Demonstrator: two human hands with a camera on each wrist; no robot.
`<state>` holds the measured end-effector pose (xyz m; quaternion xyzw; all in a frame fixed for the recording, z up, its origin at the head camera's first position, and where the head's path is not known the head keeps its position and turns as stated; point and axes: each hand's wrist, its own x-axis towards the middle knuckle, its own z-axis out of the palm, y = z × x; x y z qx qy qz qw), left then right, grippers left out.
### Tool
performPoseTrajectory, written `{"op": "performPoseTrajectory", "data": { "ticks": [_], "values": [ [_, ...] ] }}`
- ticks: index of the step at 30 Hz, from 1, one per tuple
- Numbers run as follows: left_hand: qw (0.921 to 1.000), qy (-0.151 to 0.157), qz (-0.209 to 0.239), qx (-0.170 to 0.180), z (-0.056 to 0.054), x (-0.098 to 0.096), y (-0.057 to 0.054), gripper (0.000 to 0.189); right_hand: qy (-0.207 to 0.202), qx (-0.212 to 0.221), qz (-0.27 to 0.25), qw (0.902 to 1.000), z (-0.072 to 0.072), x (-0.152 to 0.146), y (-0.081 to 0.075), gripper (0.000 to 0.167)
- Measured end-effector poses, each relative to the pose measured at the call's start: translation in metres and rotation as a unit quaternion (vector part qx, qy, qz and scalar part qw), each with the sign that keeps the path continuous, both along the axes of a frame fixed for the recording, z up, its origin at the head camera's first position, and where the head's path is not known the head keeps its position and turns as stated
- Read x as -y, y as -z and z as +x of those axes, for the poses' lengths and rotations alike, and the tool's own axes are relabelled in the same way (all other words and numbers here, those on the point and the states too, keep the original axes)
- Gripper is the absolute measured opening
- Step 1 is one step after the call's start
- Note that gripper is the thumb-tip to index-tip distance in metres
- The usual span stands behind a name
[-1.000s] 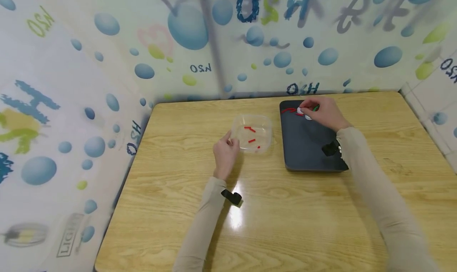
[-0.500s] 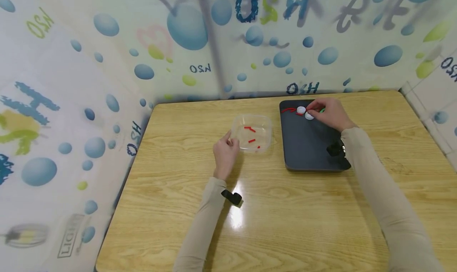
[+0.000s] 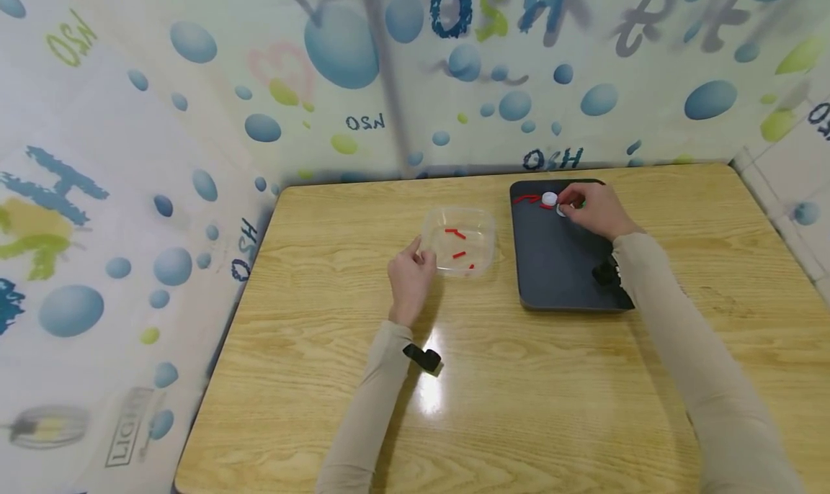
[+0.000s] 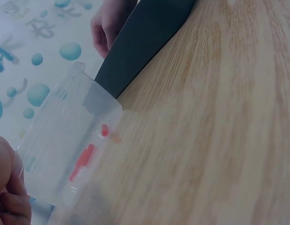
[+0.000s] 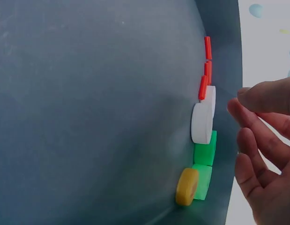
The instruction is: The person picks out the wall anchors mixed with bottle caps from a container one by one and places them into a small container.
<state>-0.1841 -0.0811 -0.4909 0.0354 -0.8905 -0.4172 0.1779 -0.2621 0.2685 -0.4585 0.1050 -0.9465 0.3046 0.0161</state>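
Observation:
My left hand (image 3: 411, 281) grips the near-left rim of a clear plastic container (image 3: 476, 243), thumb and fingers bent at its edge. Several short red sticks (image 3: 459, 254) lie inside the container. Over the far end of a dark grey tray (image 3: 564, 267) hovers my right hand (image 3: 599, 209). In the right wrist view its thumb and index fingertips are close together, the other fingers loosely bent, with nothing visible held. Along the tray wall sit red sticks (image 5: 203, 87), two white round caps (image 5: 201, 123), two green blocks (image 5: 205, 149) and a yellow disc (image 5: 187, 187).
Container and tray stand apart on a wooden table (image 3: 506, 379), the tray to the right. A printed wall (image 3: 415, 105) rises right behind the table's far edge. The tray has a raised rim.
My right hand shifted slightly right off the first white cap, uncovering it, and now partly covers the second in the head view. My left hand and the container stay put.

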Motion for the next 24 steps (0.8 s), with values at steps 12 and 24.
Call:
{"op": "performPoseTrajectory", "data": {
  "ticks": [12,24],
  "values": [
    [1.0000,0.005,0.004,0.000,0.000,0.000,0.002,0.044,-0.012,0.034,0.000,0.9994,-0.009,0.008,0.009,0.021],
    [0.9995,0.003,0.002,-0.033,0.001,0.000,0.003,0.041,-0.007,0.034,0.007,0.9994,-0.016,0.009,0.017,0.024]
  ]
}}
